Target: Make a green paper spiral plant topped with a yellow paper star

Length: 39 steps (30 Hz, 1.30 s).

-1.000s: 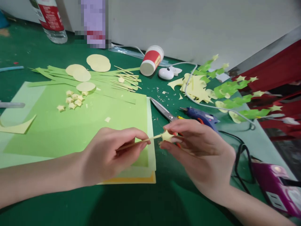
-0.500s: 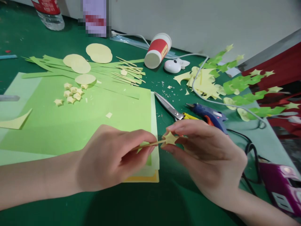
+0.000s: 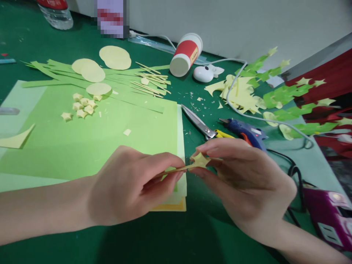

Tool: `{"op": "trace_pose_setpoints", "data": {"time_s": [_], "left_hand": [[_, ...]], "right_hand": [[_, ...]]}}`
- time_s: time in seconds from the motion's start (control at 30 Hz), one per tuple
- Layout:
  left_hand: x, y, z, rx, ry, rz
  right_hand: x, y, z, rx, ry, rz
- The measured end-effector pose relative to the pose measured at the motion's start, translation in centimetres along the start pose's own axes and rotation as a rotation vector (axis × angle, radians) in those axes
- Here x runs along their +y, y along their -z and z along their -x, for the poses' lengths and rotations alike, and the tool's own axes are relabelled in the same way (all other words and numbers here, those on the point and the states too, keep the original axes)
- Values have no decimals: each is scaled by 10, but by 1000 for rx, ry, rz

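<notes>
Low in the middle, my left hand (image 3: 134, 183) pinches a thin pale-yellow stick (image 3: 188, 167) between thumb and fingers. Its right end meets a small pale-yellow paper star (image 3: 200, 160); whether it enters the star or lies behind it I cannot tell. The fingertips of my right hand (image 3: 247, 183) are closed on this star from above and below, the palm hollow behind it. More small folded paper stars (image 3: 82, 104) lie on the stacked green paper sheets (image 3: 110, 135) beyond my left hand. Thin yellow sticks (image 3: 152, 80) are heaped on green paper strips (image 3: 60, 75) farther back.
Scissors (image 3: 199, 123) and a blue glue gun (image 3: 244, 130) lie just beyond my right hand. Green-leaved paper stems with stars (image 3: 291, 99) lie at right, beside yellow scraps (image 3: 239, 95). A paper cup (image 3: 185, 55) rests on its side. A white cable (image 3: 229, 97) crosses the right side.
The view has shifted slightly, so the table things sit a little higher. My right hand and the star have turned a little; both hands keep their hold.
</notes>
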<state>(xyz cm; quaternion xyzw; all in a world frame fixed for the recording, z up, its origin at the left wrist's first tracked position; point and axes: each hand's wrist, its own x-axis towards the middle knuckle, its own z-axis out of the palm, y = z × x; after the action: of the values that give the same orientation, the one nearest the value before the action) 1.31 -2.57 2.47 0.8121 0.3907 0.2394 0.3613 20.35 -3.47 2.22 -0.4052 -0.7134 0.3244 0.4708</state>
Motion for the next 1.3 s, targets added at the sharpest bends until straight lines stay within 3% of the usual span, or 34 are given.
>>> {"op": "trace_pose_setpoints", "data": {"time_s": [0.87,1.3], "left_hand": [[2,0,-2,106,-113,-87],[2,-1,-1,95,-106,-62]], "right_hand": [[3,2,2,-56,62,-39],[3,1,3,-73,8,-78]]}}
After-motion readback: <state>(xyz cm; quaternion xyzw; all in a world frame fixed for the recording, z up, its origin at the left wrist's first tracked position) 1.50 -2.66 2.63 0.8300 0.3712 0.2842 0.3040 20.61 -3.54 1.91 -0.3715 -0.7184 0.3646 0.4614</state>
